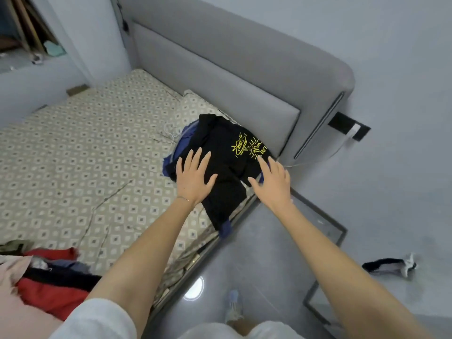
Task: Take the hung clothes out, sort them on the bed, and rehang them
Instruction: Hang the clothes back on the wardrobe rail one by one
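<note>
So the bed [73,155] has a beige sheet with a little square pattern, and a fat grey padded headboard [220,69] runs along its far side. A pillow [193,104] in the same print sits tight against the headboard. There's a messy heap of clothes [49,285] at the near left corner of the mattress, red, pink, dark and olive stuff all jumbled together. It's well apart from the hands. Off to the right is a glossy grey floor [269,253] with a dark-and-white rag-looking item [386,265] lying on it, and a black wall panel [348,126] just past the headboard's end. A thin white wire thing [171,132] lies beside the pillow. It might be a hanger, I honestly can't tell.

The black T-shirt [225,143] with the yellow print sits on top of a small stack at the bed's right edge, partly on the pillow, with a blue garment [188,137] peeking out underneath on the left and at the bottom hem. Nothing is covering it.

Neither of the 2 hands is gripping anything. The left hand [194,177] lies flat, palm down on the shirt's lower left part, fingers straight and spread. The right hand [271,182] is also palm down with spread fingers, at the shirt's right edge just below the print. I can't say if it's actually pressing down.
</note>
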Demonstrator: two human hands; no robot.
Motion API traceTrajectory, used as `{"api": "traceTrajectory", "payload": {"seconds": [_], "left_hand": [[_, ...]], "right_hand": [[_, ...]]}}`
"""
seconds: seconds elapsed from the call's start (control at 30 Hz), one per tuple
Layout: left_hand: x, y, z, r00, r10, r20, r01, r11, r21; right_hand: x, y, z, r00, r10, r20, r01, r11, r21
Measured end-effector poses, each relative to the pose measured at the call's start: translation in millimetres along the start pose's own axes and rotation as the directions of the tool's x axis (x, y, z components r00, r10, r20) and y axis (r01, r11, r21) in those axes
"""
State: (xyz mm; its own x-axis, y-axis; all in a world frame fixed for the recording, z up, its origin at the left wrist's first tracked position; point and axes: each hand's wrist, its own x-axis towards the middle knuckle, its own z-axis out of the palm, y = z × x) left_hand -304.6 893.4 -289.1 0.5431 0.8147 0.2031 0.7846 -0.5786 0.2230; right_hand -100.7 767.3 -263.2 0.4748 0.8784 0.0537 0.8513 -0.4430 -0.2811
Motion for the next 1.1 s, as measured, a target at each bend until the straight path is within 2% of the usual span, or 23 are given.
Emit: {"api": "traceTrajectory", "payload": {"seconds": [0.2,0.37,0.83,1.1], "left_hand": [[44.9,-52.0,7.5,0.981,-0.193,0.013,0.193,0.981,-0.009],[85.5,-95.3,22.1,0.95,-0.312,0.035,0.311,0.95,0.017],[214.9,-182.0,103.8,0.86,-0.48,0.172,0.489,0.872,-0.013],[230.0,-219.6,176.2,0.755,-0.596,0.274,0.626,0.779,-0.031]], "right_hand": [[95.3,-29.1,18.6,0.984,-0.165,0.06,0.169,0.984,-0.059],[175.8,-57.5,35.2,0.969,-0.227,0.102,0.235,0.969,-0.074],[345.1,-105.8,121.8,0.928,-0.266,0.261,0.294,0.953,-0.075],[417.3,-128.2,208.3,0.838,-0.369,0.401,0.41,0.912,-0.019]]}}
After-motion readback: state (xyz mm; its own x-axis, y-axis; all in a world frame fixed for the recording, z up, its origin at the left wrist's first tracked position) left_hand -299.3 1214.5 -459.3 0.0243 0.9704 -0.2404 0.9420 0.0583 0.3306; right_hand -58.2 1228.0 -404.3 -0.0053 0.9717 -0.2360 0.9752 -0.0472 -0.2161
